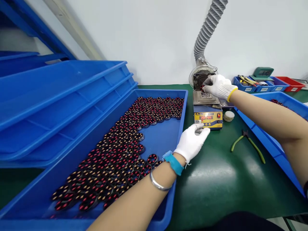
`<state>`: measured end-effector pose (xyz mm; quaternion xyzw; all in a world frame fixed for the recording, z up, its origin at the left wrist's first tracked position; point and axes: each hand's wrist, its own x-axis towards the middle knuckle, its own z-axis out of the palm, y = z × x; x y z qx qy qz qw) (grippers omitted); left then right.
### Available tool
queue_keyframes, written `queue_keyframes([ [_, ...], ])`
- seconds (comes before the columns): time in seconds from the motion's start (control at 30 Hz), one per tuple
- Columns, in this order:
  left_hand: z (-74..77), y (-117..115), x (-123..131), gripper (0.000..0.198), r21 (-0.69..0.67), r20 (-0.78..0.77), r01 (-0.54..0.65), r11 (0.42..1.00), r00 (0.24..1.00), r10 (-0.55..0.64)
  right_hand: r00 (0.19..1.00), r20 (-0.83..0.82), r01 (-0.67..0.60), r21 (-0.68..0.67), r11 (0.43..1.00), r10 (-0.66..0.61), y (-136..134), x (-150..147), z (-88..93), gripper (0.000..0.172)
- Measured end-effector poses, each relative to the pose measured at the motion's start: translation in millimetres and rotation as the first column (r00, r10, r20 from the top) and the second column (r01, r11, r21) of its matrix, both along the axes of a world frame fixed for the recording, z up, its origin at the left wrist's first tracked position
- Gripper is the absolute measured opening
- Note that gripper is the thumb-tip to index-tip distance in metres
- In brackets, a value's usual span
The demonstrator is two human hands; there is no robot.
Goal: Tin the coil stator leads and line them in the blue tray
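At the back, my right hand (218,86), in a white glove with a yellow cuff edge, pinches a small dark round part with red spots (202,87). It is held above the metal top (205,98) of a heating station, just in front of a round black grille (201,81). My left hand (192,141), also gloved in white, is near the lower front of the station's yellow control panel (208,120), its fingers loosely curled and apart with nothing visible in them. Many similar black ring parts (115,154) with red or tan spots fill much of the blue tray (166,141) at left.
Stacked blue trays (60,106) rise at far left. Green-handled cutters (245,134) and a small round white container (228,116) lie on the green table (216,183). Another blue tray (262,125) is at right, small bins (279,84) behind it. A grey hose (209,29) hangs above.
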<state>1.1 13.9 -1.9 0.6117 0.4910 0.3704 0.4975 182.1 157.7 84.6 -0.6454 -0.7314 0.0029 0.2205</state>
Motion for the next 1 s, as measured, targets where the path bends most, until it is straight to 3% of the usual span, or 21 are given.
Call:
queue_keyframes([
  [0.1,-0.2,4.5,-0.1,0.046,-0.111,0.192,-0.068,0.991,0.977,0.088,0.964,-0.258,-0.093,-0.108,0.99,0.062,-32.8,-13.7,-12.0,0.035],
  [0.23,-0.6,7.4,-0.5,0.038,-0.158,0.32,-0.116,0.981,0.933,0.162,0.847,-0.508,-0.276,-0.175,0.945,0.153,-72.8,-34.6,-42.2,0.031],
  [0.33,0.0,8.0,-1.4,0.025,-0.16,0.369,-0.138,0.977,0.91,0.189,0.815,-0.533,-0.359,-0.155,0.92,0.228,-90.4,-40.0,-53.5,0.042],
  [0.47,2.6,6.5,-1.7,0.022,-0.153,0.378,-0.122,0.981,0.91,0.172,0.792,-0.521,-0.468,-0.185,0.864,0.317,-94.8,-28.4,-46.1,0.032],
  [0.7,5.6,4.1,-0.2,0.031,-0.166,0.337,-0.033,0.986,0.938,0.088,0.654,-0.753,-0.535,-0.402,0.743,0.064,-81.1,-10.3,-35.9,0.016],
  [0.8,4.6,5.0,-0.4,0.035,-0.205,0.282,-0.01,0.979,0.957,0.069,0.546,-0.837,-0.469,-0.339,0.815,-0.034,-60.9,-0.9,-37.1,0.026],
  [0.87,3.3,5.8,-0.6,0.035,-0.221,0.256,0.031,0.975,0.966,0.028,0.53,-0.844,-0.356,-0.311,0.881,-0.083,-41.5,8.7,-36.5,0.031],
  [0.93,1.8,6.6,-0.8,0.035,-0.225,0.235,0.065,0.972,0.972,-0.01,0.622,-0.775,-0.201,-0.294,0.934,-0.11,-21.4,19.1,-34.5,0.032],
  [1.0,0.4,7.3,-1.1,0.036,-0.221,0.221,0.076,0.972,0.975,-0.026,0.771,-0.622,-0.028,-0.252,0.967,-0.14,-4.5,27.6,-32.3,0.035],
])
